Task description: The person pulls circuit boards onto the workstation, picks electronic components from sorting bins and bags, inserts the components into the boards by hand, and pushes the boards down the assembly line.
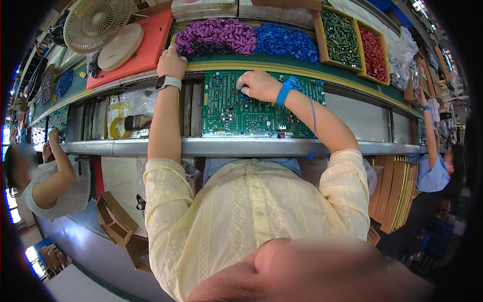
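A large green circuit board (236, 118) lies flat in front of me, dotted with small parts. Over its upper middle is my right hand (262, 86), its fingers pressed together in a pinch down at the board; whatever they hold is hidden. Pale covers show on its fingertips, and a blue wrist strap (285, 90) with a coiled cord circles the wrist. My left hand (172, 64) is curled at the left end of the parts tray, beside black components (214, 49) and a heap of purple components (221, 34). I cannot make out what its fingers hold.
Blue components (287, 41) lie right of the purple ones. Cardboard boxes hold green parts (340, 40) and red parts (373, 53). A brush (137, 122) lies left of the board. A fan (98, 20) stands at far left. Co-workers sit at both sides.
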Demonstrator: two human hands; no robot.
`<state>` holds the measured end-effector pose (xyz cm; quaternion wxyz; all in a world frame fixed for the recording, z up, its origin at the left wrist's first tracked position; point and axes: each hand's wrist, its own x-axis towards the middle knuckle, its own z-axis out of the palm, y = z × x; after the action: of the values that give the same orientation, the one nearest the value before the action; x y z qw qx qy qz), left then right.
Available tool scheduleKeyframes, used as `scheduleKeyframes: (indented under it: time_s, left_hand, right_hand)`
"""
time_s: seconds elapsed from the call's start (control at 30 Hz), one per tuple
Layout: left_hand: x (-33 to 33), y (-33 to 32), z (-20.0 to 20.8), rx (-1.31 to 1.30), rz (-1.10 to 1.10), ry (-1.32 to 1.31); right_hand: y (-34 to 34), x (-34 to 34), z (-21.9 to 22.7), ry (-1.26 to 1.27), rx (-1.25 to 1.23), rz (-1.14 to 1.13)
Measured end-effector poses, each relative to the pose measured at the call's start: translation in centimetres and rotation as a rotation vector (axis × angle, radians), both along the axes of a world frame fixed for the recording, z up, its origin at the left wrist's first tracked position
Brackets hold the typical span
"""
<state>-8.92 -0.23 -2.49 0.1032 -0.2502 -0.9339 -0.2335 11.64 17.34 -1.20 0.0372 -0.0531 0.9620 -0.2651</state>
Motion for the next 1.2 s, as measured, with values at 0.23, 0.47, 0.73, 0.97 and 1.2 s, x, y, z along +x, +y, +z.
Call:
scheduleKeyframes:
  time_s: [0.23, 0.47, 0.73, 0.97, 1.2]
  left_hand:
    - [-0.7, -0.5, -0.9, -0.058, -0.004, -0.005]
    - [0.4, -0.6, 0.1, 0.082, 0.061, 0.012]
    - [2.7, -3.4, 1.8, 0.305, -0.056, -0.151]
    - [11.0, -7.5, 3.6, 0.512, -0.408, -0.712]
    - [14.9, -9.1, 3.8, 0.014, -0.689, -0.465]
  right_hand:
    - [-0.1, 0.1, 0.1, -0.005, 0.014, -0.004]
    - [-0.3, 0.4, 0.4, -0.007, 0.048, -0.026]
    - [6.4, 2.8, 5.4, 0.059, -0.276, -0.33]
    - [32.8, 15.5, 5.8, 0.002, 0.578, -1.065]
    - [36.8, 17.5, 2.4, -0.227, 0.502, -1.255]
